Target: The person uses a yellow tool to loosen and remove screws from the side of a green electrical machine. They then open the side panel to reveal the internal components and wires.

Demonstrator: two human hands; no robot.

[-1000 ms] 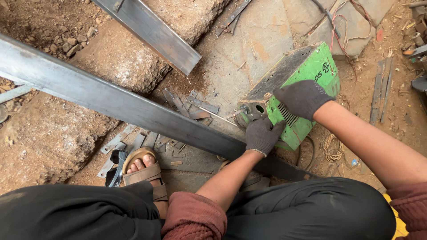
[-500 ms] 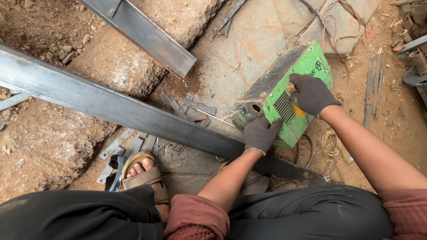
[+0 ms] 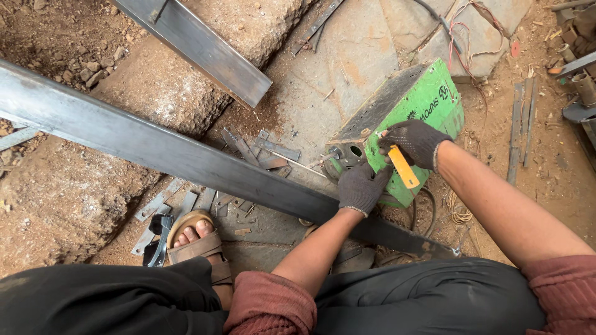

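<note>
Here the gloved right hand [image 3: 415, 141] grips a yellow-handled tool [image 3: 403, 166] — the gloved left hand [image 3: 362, 186] is clasped on the green welding machine's [image 3: 428, 99] front corner.

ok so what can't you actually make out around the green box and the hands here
- Head view: the tip of the yellow-handled tool is hidden inside the grip of the gloved right hand.
- Head view: the front panel of the green metal welding box is partly covered by the gloved left hand, so what its fingers touch cannot be told.
- Head view: the long dark steel beam is cut off by the left edge.
</note>
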